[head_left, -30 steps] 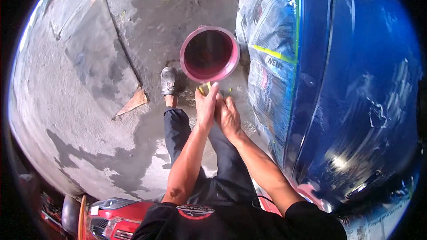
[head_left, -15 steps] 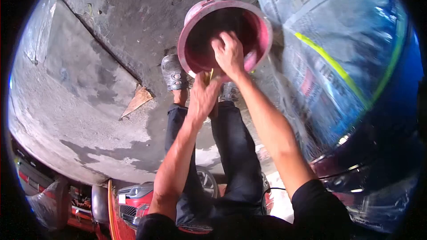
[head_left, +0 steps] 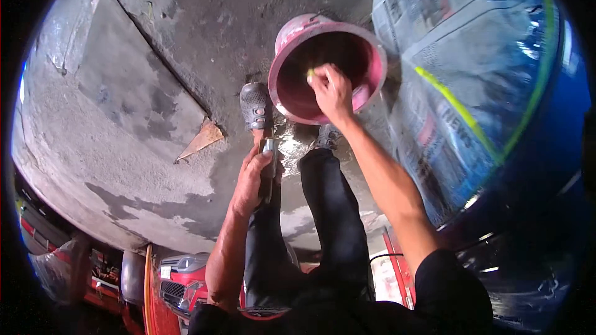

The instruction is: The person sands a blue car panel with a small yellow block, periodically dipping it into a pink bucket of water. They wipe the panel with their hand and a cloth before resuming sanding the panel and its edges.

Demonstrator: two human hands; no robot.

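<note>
A pink tub (head_left: pixel 380 62), worn along its rim and dark inside, stands on the wet concrete just beyond my feet. My right hand (head_left: pixel 334 94) is over the mouth of the tub, its fingers pinched on a small yellow-green piece (head_left: pixel 311 74) whose kind is too small to make out. Lower down, in front of my shin, my left hand (head_left: pixel 251 177) is closed round a flat, narrow block (head_left: pixel 269 155) with a pale grey edge. My fingers hide part of that block.
Newspaper sheeting (head_left: pixel 434 87) held with yellow-green tape (head_left: pixel 456 105) covers a blue car panel (head_left: pixel 574 105) on the right. My shoe (head_left: pixel 254 105) is left of the tub. A broken triangular piece (head_left: pixel 202 139) lies on the floor, and a red car (head_left: pixel 186 288) stands behind me.
My left hand has drawn back from the tub's rim toward my shin, showing the block in it. The right hand stays at the tub, with the yellow-green piece showing at its fingertips.
</note>
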